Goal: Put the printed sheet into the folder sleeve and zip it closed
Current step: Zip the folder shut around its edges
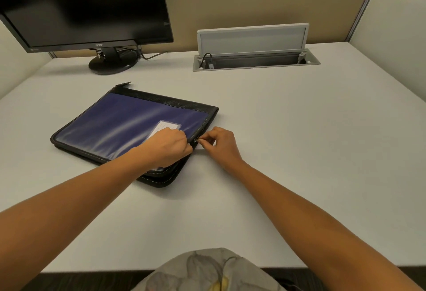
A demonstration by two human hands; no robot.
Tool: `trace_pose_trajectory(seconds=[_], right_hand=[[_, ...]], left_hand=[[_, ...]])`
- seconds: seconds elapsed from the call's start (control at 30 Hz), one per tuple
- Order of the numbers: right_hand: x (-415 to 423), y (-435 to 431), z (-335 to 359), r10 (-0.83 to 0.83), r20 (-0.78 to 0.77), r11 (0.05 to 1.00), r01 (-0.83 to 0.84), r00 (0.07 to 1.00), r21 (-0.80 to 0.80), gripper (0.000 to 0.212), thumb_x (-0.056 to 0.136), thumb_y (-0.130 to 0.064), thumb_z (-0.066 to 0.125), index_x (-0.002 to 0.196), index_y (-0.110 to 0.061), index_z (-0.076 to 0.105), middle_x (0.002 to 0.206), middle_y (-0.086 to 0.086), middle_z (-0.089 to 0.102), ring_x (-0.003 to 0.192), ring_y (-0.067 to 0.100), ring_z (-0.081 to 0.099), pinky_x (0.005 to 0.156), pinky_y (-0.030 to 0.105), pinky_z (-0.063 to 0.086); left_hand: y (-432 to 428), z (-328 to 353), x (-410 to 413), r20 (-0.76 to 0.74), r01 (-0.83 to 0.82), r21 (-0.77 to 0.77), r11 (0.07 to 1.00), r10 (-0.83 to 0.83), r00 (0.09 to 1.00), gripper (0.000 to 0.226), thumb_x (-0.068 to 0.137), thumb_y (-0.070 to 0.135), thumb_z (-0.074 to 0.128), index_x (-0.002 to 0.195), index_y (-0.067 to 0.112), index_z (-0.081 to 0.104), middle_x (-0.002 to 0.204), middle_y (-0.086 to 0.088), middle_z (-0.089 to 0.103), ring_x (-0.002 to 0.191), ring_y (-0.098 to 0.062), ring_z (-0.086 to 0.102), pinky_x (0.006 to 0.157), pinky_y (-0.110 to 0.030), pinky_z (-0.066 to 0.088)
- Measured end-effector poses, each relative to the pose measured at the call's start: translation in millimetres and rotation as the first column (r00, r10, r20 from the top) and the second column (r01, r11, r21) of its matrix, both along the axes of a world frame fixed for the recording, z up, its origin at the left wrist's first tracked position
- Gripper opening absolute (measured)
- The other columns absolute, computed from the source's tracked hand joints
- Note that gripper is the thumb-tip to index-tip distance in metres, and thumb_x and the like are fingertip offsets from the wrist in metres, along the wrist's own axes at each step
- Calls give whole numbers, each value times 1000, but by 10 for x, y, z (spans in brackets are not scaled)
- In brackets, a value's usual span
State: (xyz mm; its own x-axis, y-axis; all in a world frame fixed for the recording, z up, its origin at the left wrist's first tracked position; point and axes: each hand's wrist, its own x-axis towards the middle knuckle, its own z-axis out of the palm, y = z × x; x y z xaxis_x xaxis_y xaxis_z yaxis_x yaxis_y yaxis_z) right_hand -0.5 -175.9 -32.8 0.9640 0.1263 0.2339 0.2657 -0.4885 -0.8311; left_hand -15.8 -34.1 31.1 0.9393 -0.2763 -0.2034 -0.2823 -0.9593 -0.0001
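A flat blue folder (115,127) with black trim and a zip around its edge lies on the white desk, left of centre. It carries a white label pocket (164,127). My left hand (168,147) presses on the folder's near right corner, fingers curled over its edge. My right hand (219,145) sits just right of that edge and pinches the small metal zip pull (197,140) between thumb and forefinger. Below the pull, the near corner gapes slightly open. The printed sheet is hidden from view.
A black monitor (85,7) on a round stand (113,62) occupies the back left. An open cable hatch (253,57) with a raised lid is set into the desk at the back. Partition walls (265,2) ring the white desk (299,140). My lap shows at the bottom.
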Motion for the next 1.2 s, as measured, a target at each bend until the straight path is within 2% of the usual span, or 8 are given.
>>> trace_pose_trajectory(seconds=[0.17,0.37,0.53,0.73,0.87,0.93,1.07,1.2], right_hand=[[39,28,50,-19,32,999,18,999,30,12,80,-15,67,85,-5,73,80,15,66,67,16,55,67,29,47],[20,61,43,23,43,994,-28,999,106,11,80,-10,66,87,-4,72,79,13,62,60,4,49,56,6,41],[-80,173,91,44,69,985,-55,997,163,10,80,-8,66,87,-2,71,76,1,55,60,1,49,56,7,41],[-172,277,179,58,94,979,-75,994,190,11,81,-13,66,87,-5,71,78,4,64,63,3,52,56,7,42],[-169,314,272,62,20,956,-66,998,286,13,84,-13,63,91,-6,70,85,9,71,74,12,61,69,21,52],[-179,358,322,80,-9,939,-72,997,335,12,85,-12,61,92,-6,70,81,4,69,72,14,62,71,26,54],[-138,395,448,68,-43,896,-42,997,443,13,87,-15,60,91,-6,68,77,3,66,65,7,63,65,11,53],[-64,419,591,52,-71,847,-7,996,531,14,87,-16,59,94,-7,66,83,6,68,71,11,65,71,18,57]], left_hand=[[38,82,51,10,-9,-21,1000,10,1000,24,99,20,31,82,9,45,60,2,27,64,-21,38,66,-33,32],[83,135,93,12,-34,-14,999,34,999,39,100,26,30,96,-2,57,60,1,34,59,-17,37,55,-27,29],[171,204,91,23,-12,15,1000,11,1000,40,99,31,31,96,1,58,63,0,39,55,-12,36,47,-20,25],[224,325,110,61,-24,12,1000,23,998,43,98,36,34,94,1,59,62,2,37,53,-8,33,46,-20,22],[171,403,85,98,-94,15,996,92,991,43,95,42,40,95,3,58,65,2,38,55,-7,35,47,-18,25],[142,433,45,141,-162,-13,987,163,977,42,94,44,43,98,5,58,71,0,45,58,-8,40,49,-19,29],[214,495,-84,224,-204,-106,973,223,949,45,92,46,46,119,11,54,107,-9,63,88,-20,59,72,-29,48],[352,489,-233,301,-144,-315,938,243,922,46,90,38,53,129,13,50,114,-7,64,98,-21,59,82,-32,50]])
